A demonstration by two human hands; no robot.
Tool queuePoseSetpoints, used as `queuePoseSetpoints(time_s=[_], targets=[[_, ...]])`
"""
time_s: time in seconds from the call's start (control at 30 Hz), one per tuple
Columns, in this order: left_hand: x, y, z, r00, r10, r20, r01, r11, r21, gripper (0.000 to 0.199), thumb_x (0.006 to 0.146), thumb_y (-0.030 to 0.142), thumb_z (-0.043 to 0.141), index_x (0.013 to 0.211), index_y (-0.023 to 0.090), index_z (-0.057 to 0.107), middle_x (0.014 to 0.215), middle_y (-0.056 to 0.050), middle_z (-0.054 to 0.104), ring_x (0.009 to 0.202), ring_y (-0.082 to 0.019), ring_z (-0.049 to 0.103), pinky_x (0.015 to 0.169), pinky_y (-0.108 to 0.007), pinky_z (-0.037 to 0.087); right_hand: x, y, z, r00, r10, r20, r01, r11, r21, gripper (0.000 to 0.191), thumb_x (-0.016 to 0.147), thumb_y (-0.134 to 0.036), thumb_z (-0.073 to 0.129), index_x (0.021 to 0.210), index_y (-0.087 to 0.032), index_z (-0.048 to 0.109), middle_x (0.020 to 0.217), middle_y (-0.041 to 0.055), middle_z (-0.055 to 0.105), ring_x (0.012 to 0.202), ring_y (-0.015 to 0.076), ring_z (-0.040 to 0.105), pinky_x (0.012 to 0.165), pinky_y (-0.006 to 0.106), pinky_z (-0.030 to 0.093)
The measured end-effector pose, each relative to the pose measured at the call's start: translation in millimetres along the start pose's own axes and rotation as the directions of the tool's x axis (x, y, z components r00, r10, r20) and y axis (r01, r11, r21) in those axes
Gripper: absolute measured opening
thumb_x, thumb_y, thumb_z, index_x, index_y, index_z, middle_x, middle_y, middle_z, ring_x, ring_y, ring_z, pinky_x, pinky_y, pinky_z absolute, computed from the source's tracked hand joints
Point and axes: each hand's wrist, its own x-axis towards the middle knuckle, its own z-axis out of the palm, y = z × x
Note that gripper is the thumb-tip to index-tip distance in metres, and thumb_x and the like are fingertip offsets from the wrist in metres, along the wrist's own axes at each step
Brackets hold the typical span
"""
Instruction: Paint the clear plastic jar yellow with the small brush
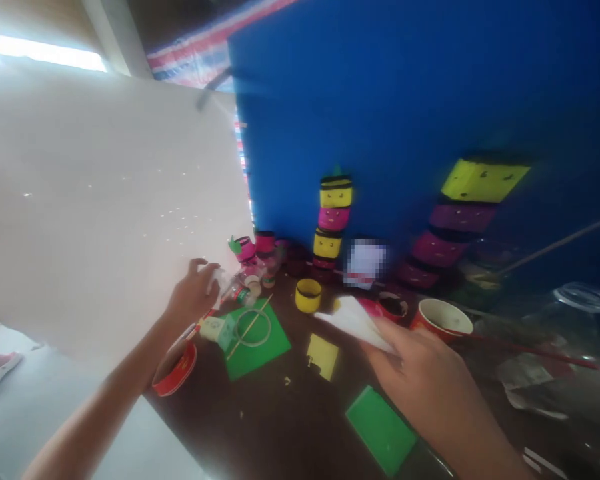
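Note:
My right hand grips a folded piece of white paper, perhaps tissue, above the dark table. My left hand reaches to the table's far left, its fingers curled at a blurred, whitish see-through thing that I cannot make out. Near it lie small bottles and a red paper ring. A green sheet bears a clear ring and a thin stick. Between my hands are a yellow ring and a cut yellow paper.
Against the blue wall stand a yellow and pink stack with drawn faces and a second, blurred stack. A paper cup, a clear jar and plastic wrap are at right. A green block lies in front.

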Motion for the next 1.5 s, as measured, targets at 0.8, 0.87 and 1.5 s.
queuePoseSetpoints(time_s=[0.8,0.87,1.5], targets=[[-44.0,198.5,65.1,0.801,0.365,0.474,0.576,-0.255,-0.777,0.045,0.063,0.032,0.073,0.102,0.016,0.061,0.087,-0.006,0.069,0.076,-0.018,0.063,0.066,-0.026,0.048,11.2,29.0,-7.8,0.841,0.373,0.393,-0.542,0.576,0.612,0.043,0.07,-0.031,0.063,0.11,-0.017,0.058,0.089,0.0073,0.068,0.073,0.0203,0.065,0.057,0.027,0.051],[-39.8,199.1,69.2,0.771,0.359,0.526,0.61,-0.178,-0.772,0.043,0.064,0.035,0.072,0.101,0.016,0.062,0.085,-0.006,0.069,0.072,-0.017,0.063,0.063,-0.027,0.048,11.8,27.4,-4.2,0.858,0.32,0.402,-0.512,0.597,0.617,0.038,0.068,-0.028,0.063,0.105,-0.017,0.06,0.089,0.0065,0.068,0.075,0.0199,0.065,0.06,0.027,0.051],[-44.1,183.9,130.8,0.915,0.254,0.314,0.255,0.239,-0.937,0.026,0.07,0.036,0.064,0.09,0.021,0.072,0.09,-0.005,0.07,0.081,-0.02,0.06,0.073,-0.028,0.045,-5.3,99.1,-26.6,0.771,0.624,-0.126,-0.547,0.751,0.37,0.031,0.072,-0.047,0.053,0.078,-0.017,0.06,0.072,0.007,0.068,0.067,0.0218,0.064,0.064,0.032,0.049]])
